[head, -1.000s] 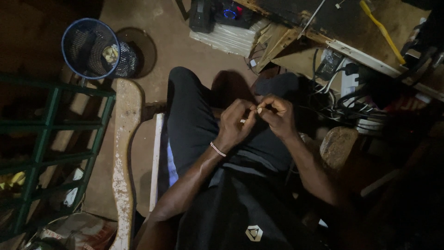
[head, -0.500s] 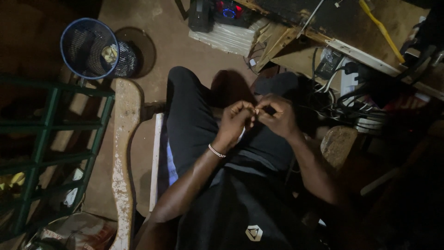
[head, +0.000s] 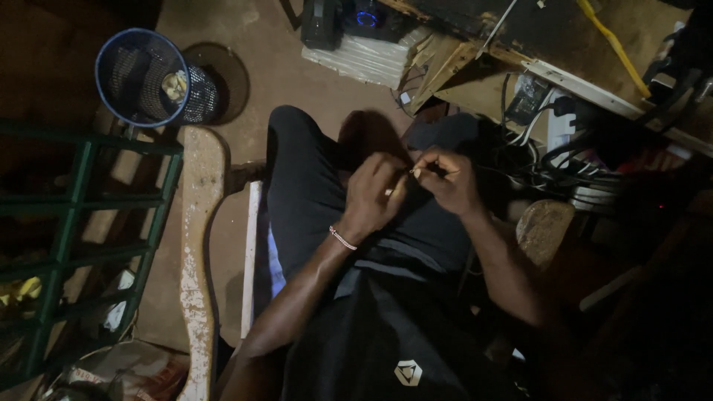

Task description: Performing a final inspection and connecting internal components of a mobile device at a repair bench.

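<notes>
A wooden bench (head: pixel 520 30) fills the frame from 12 to 2 o'clock, its dark top crossed by a yellow strip (head: pixel 609 44). Under its edge, toward 2 and 3 o'clock, a tangle of black and white cables (head: pixel 572 160) lies in shadow. At 9 o'clock stands a green metal frame (head: pixel 74 223), and just beside it a pale, chipped wooden plank (head: pixel 197 245) runs from the middle left down to 7 o'clock. The bare earthen floor (head: pixel 297 82) shows between them and the bench. At 10 o'clock a blue mesh bin (head: pixel 145 78) stands on the floor with a bit of crumpled paper inside. At 12 o'clock a stack of pale ribbed sheets (head: pixel 364 59) lies near a dark device with a blue light.

The person sits in the centre in dark trousers and a black top. The left hand (head: pixel 375 197), with a thin bracelet (head: pixel 342 238) on its wrist, and the right hand (head: pixel 445 178) are close together above the lap, fingertips nearly meeting. Between them is a small pale sliver (head: pixel 414 171), pinched by the right hand's fingertips; what it is cannot be told. The left hand is curled, a pale speck at its fingers, but whether it grips anything cannot be told.
</notes>
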